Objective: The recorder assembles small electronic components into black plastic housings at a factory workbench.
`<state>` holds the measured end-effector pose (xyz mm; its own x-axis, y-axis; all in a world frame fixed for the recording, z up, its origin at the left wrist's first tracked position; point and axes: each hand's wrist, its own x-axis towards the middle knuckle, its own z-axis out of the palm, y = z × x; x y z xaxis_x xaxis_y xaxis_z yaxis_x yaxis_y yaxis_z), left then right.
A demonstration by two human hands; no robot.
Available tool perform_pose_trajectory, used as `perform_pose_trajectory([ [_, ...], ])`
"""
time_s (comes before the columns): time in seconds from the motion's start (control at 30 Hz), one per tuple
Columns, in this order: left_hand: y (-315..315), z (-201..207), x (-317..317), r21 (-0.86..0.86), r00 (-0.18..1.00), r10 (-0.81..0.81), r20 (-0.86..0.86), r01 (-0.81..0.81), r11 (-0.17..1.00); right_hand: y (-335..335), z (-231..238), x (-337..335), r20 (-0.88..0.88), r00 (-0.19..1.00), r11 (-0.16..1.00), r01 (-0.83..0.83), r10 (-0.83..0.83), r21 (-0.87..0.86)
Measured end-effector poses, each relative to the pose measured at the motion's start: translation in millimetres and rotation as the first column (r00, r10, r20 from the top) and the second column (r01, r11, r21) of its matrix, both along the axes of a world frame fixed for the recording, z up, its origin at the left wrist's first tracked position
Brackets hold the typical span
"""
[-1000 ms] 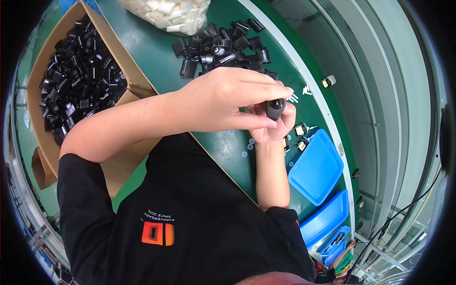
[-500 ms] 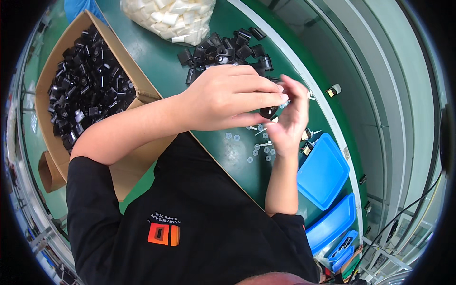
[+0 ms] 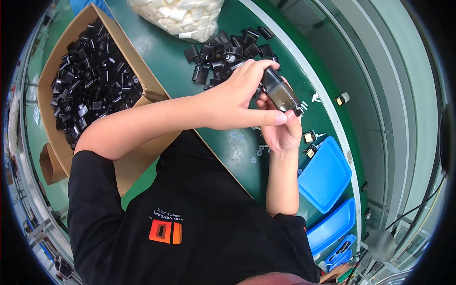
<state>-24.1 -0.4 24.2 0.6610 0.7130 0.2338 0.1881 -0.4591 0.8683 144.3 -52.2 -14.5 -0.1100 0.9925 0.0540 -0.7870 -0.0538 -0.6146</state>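
Above the green table, my left hand (image 3: 232, 102) grips a smoky, see-through black plastic container (image 3: 283, 96), its thumb near the lower end and its fingers round the top. My right hand (image 3: 281, 133) is closed round the same container from below and behind; part of its fingers is hidden. The container tilts, its small black end pointing down and right. Behind my hands lies a pile of loose black plastic housings (image 3: 218, 52). Small clear washers (image 3: 253, 160) are scattered on the table below my hands. Several white pins (image 3: 316, 98) lie to the right.
At left stands a cardboard box (image 3: 151, 90) full of black parts. A clear bag of white pieces (image 3: 183, 16) is at the back. Two small parts (image 3: 309, 137) lie beside a blue tray (image 3: 325, 175); another blue tray (image 3: 332, 225) follows. Another person's hand (image 3: 339, 269) shows at lower right.
The container has turned and now shows its side, where before my left hand mostly covered it. My left thumb has moved onto its lower end, and my right fingers have curled round it.
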Motion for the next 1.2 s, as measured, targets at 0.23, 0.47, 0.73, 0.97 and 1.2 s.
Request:
perform_pose_trajectory([
  [0.23, -4.4, -1.0, 3.5, -0.027, 0.994, -0.066, 0.091, 0.069, 0.997, -5.3, -6.9, -12.1, -0.017, 0.985, 0.985, 0.172, -0.172, 0.029],
  [0.47, 5.0, -7.6, 0.3, -0.065, 0.996, -0.006, 0.086, 0.012, 0.998, 1.5, 13.1, 10.3, 0.158, 0.977, 0.987, 0.127, -0.141, 0.098],
  [0.73, 8.7, 13.9, 1.9, -0.169, 1.000, -0.004, 0.024, 0.008, 0.986, 22.3, -12.8, 276.6, 0.778, -0.610, 0.746, 0.448, -0.148, 0.493],
  [0.97, 2.8, 51.1, -31.2, 0.237, 0.996, 0.030, -0.085, -0.009, 0.971, 0.9, -72.3, 366.7, 0.734, -0.647, 0.748, 0.588, 0.206, 0.308],
  [1.2, 9.1, 57.6, -142.0, 0.401, 0.890, 0.431, -0.146, -0.345, 0.848, 38.8, -51.3, 339.5, 0.660, -0.542, 0.577, 0.793, 0.520, 0.196],
])
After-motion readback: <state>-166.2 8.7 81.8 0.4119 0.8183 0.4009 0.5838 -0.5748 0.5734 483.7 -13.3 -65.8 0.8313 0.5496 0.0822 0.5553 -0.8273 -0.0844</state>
